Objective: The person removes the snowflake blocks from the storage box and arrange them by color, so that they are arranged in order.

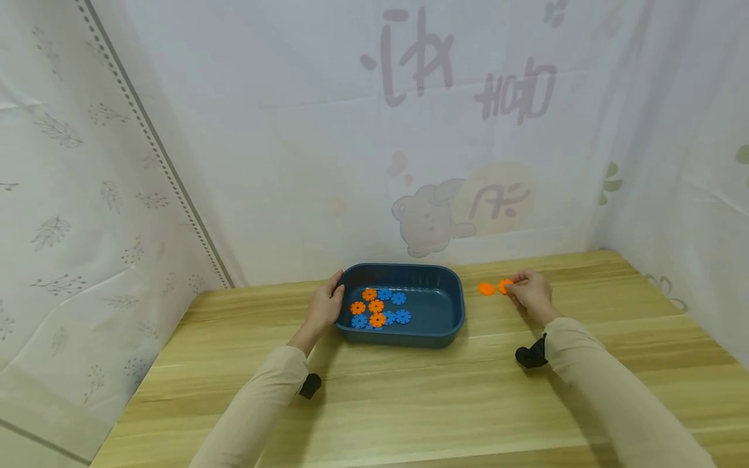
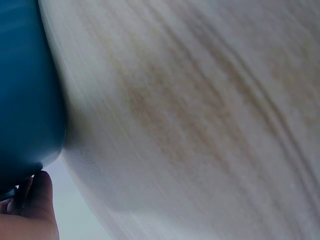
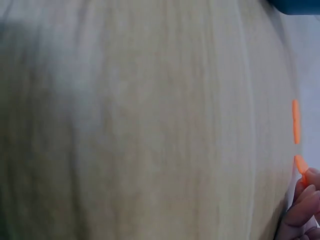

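Note:
A dark blue plastic tub stands on the table, and several orange and blue notched discs lie in its left half, some overlapping. My left hand grips the tub's left side, with the thumb at the rim. In the left wrist view the hand shows at the tub's edge. To the right of the tub, my right hand pinches an orange notched disc between thumb and fingers. In the right wrist view this disc is tilted. Just left of it, another orange disc lies flat on the table.
The wood-grain table reaches back to a white printed curtain, with more curtain at both sides. The tub stands close to the back edge. Black wrist devices sit under both light sleeves.

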